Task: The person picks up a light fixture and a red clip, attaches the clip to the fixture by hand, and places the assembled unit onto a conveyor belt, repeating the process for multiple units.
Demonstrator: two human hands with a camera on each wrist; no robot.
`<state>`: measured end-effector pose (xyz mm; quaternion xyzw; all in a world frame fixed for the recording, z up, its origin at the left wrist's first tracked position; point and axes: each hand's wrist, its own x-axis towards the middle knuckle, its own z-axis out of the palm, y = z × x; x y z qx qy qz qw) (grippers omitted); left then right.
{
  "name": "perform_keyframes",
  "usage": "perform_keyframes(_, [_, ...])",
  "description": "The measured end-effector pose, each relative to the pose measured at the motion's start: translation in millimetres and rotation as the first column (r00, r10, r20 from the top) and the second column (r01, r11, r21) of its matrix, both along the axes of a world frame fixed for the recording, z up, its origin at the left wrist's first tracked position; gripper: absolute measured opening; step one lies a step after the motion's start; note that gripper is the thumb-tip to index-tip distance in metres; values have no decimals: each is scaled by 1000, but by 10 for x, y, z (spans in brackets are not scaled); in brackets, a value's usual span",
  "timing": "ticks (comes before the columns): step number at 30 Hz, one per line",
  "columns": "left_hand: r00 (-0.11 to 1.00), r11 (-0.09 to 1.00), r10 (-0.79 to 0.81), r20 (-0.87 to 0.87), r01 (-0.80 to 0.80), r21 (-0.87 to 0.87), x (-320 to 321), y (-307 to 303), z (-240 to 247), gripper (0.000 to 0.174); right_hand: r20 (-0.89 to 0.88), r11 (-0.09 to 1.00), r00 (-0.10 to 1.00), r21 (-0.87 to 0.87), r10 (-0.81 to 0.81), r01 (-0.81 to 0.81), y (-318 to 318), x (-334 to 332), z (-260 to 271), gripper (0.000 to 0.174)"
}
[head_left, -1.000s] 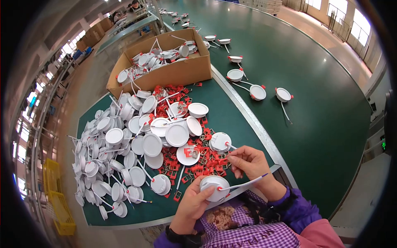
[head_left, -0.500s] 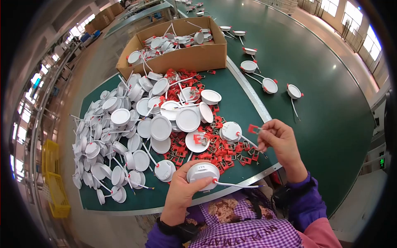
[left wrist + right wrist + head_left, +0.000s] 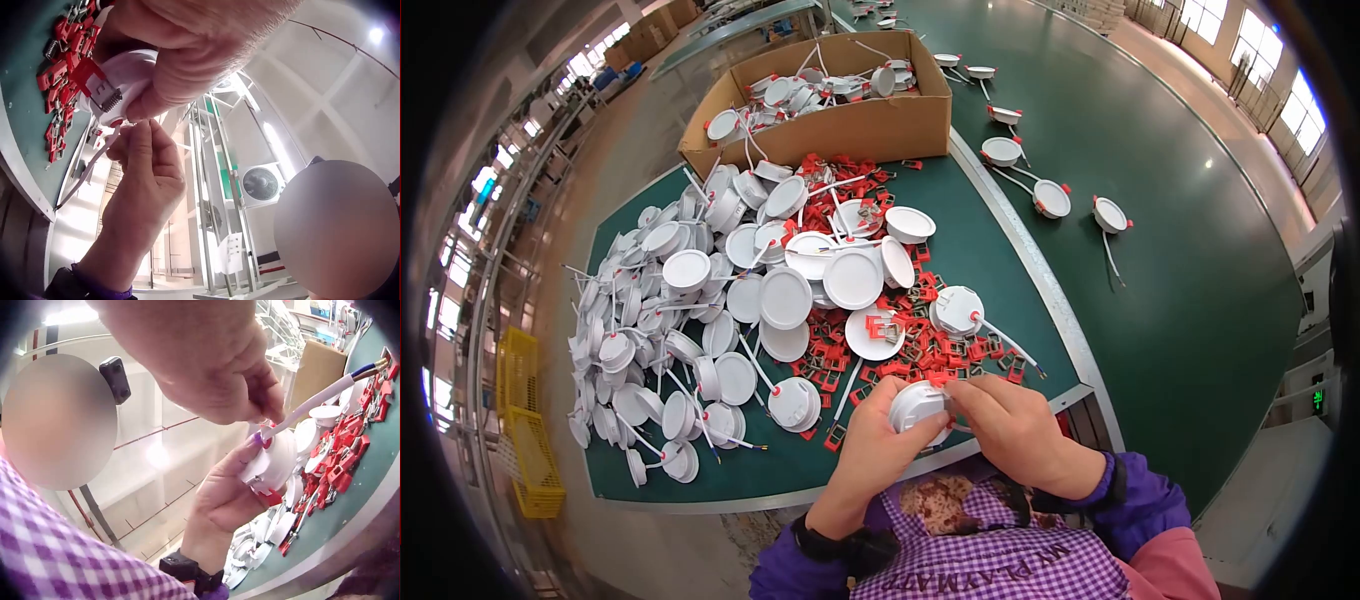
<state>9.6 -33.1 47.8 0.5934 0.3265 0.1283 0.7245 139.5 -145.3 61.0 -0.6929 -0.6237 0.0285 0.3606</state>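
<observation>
My left hand (image 3: pixel 868 455) grips a round white downlight (image 3: pixel 915 408) by its rim, with the thumb across its back. A red spring clip (image 3: pixel 87 76) with a coiled metal spring sits at the downlight's edge in the left wrist view. My right hand (image 3: pixel 1025 435) is up against the downlight, thumb and fingertips pinching a red spring clip that the fingers mostly hide. Beside those fingertips a white cable (image 3: pixel 312 403) with bare wire ends leaves the housing. Below the hands lies a pile of loose red clips (image 3: pixel 950 355).
Many white downlights (image 3: pixel 785 298) are heaped on the green tabletop (image 3: pixel 1015 285) at left. A cardboard box (image 3: pixel 830 135) of more downlights stands behind. Past a metal rail (image 3: pixel 1040 265), a green conveyor (image 3: pixel 1180 330) carries several downlights with clips. Yellow crates (image 3: pixel 530 460) stand lower left.
My right hand lifted a red clip from the pile's right side, then brought it leftward and down to the downlight. The left hand kept hold of the downlight and shifted slightly right.
</observation>
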Motion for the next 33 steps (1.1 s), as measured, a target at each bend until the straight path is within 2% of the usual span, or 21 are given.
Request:
perform_keyframes(2, [1000, 1000, -8, -11, 8, 26, 17, -14, 11, 28, 28, 1000, 999, 5, -20, 20, 1, -9, 13, 29])
perform_keyframes(4, [1000, 999, -4, -22, 5, 43, 28, -17, 27, 28, -32, 999, 999, -3, -35, 35, -5, -17, 20, 31])
perform_keyframes(9, [999, 993, -10, -45, 15, 119, 52, -14, 18, 28, -51, 1000, 999, 15, 19, -18, -19, -28, 25, 31])
perform_keyframes(11, [997, 980, -8, -72, 23, 199, 68, -40, 6, 29, -35, 1000, 999, 28, 12, -11, -24, -33, 10, 28])
perform_keyframes(12, [997, 980, -8, -70, 22, 198, 67, -45, -23, 29, -27, 1000, 999, 4, 29, -29, -42, -35, 1, 31])
perform_keyframes(14, [996, 948, -17, -83, 42, 317, 71, -54, -90, 29, -20, 999, 999, -23, 46, -46, -62, -35, -11, 34])
perform_keyframes(20, [997, 891, -39, -67, 65, 448, 73, -61, -7, 28, -20, 1000, 999, 5, 27, -27, -68, -40, -40, 35])
perform_keyframes(23, [995, 845, -80, -66, 103, 525, 51, -61, 46, 27, -81, 1000, 997, 11, 15, -14, -82, -16, -55, 33])
perform_keyframes(25, [993, 858, -95, -71, 118, 500, 31, -88, 58, 27, -384, 998, 922, -6, -53, 55, -78, 38, 2, 33])
perform_keyframes(26, [991, 871, -115, -73, 136, 473, 23, -107, 56, 27, -387, 999, 921, -4, -44, 46, -79, 53, 65, 33])
perform_keyframes(28, [989, 864, -125, -82, 149, 481, 16, -123, 35, 27, -674, 971, 725, -237, -139, -35, -109, 91, 205, 36])
perform_keyframes(29, [986, 838, -144, -79, 164, 520, 20, -131, 31, 27, -684, 946, 717, -304, -137, -110, -133, 145, 217, 40])
perform_keyframes(33, [984, 808, -160, -81, 178, 561, 69, -177, 36, 27, -608, 938, 787, -325, -107, -123, -166, 206, 196, 40])
